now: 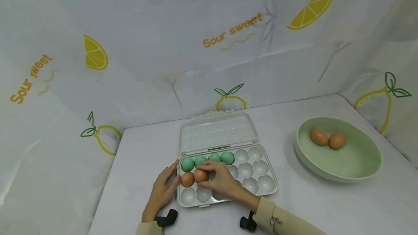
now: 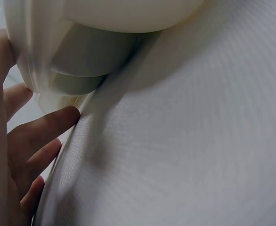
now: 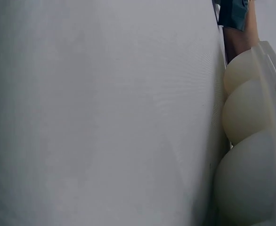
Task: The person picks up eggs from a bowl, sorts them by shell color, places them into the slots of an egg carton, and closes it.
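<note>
A white plastic egg tray [image 1: 225,201] with its lid open holds several green eggs [image 1: 227,158] in the back row and a brown egg [image 1: 187,179] at the left of the middle row. Thumb and fingers of my right hand [image 1: 219,180] pinch a second brown egg [image 1: 200,176] at the cup beside that one; whether it touches the cup bottom is hidden. My left hand [image 1: 163,188] rests against the tray's left edge, its fingers spread and fairly straight. The left wrist view shows these fingers [image 2: 44,127] by the tray's side; the right hand is outside the right wrist view.
At the right stands a light green bowl [image 1: 359,159] with two brown eggs [image 1: 328,139] in it. Behind the tray its clear lid [image 1: 218,130] lies folded back. White cloth printed with lemons hangs behind the white table [image 1: 147,144].
</note>
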{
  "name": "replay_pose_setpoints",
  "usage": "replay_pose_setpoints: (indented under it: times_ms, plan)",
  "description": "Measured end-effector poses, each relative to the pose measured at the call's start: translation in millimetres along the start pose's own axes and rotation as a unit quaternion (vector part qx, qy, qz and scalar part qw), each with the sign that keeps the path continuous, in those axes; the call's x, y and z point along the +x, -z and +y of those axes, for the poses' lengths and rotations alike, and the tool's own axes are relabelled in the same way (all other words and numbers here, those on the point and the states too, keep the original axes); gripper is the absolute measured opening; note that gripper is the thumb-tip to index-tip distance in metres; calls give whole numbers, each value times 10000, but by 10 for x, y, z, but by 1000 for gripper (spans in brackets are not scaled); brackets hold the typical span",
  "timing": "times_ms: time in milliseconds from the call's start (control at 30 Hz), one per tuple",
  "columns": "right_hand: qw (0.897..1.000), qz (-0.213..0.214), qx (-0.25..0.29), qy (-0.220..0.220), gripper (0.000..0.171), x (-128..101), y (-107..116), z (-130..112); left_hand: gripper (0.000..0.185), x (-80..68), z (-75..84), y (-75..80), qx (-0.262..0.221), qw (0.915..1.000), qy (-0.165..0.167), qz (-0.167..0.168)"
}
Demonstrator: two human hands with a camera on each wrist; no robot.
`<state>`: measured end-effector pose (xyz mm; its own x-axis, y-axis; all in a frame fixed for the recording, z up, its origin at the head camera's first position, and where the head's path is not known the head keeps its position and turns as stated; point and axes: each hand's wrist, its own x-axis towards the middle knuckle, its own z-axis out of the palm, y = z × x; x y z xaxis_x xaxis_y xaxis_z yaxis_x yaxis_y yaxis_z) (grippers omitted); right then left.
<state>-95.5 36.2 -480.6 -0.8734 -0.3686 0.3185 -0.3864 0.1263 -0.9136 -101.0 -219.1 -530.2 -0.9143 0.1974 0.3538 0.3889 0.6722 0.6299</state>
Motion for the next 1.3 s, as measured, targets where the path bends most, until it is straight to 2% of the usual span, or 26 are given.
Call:
replay_pose_setpoints:
  times_ms: [133,333,633,833,1033,1300]
  plan:
    - [9985,128,-527,37,48,8,-5,20,55,-1,-1,3,21,10000,-8,-11]
    - [9926,217,-1103,459,49,16,-30,69,55,-2,-2,6,34,10000,43,-51]
    - [9839,171,-1532,900,52,9,-19,62,55,1,-8,-1,96,9999,10,-44]
    - [9740,167,-1935,1163,52,0,4,77,55,-3,-20,-3,45,10000,48,-59]
    - [9736,165,-1980,1122,53,-10,31,61,55,2,-25,0,-23,9999,-99,5]
    - [9770,174,-1830,1079,54,-20,37,51,54,2,-20,-4,-53,10000,-13,-34]
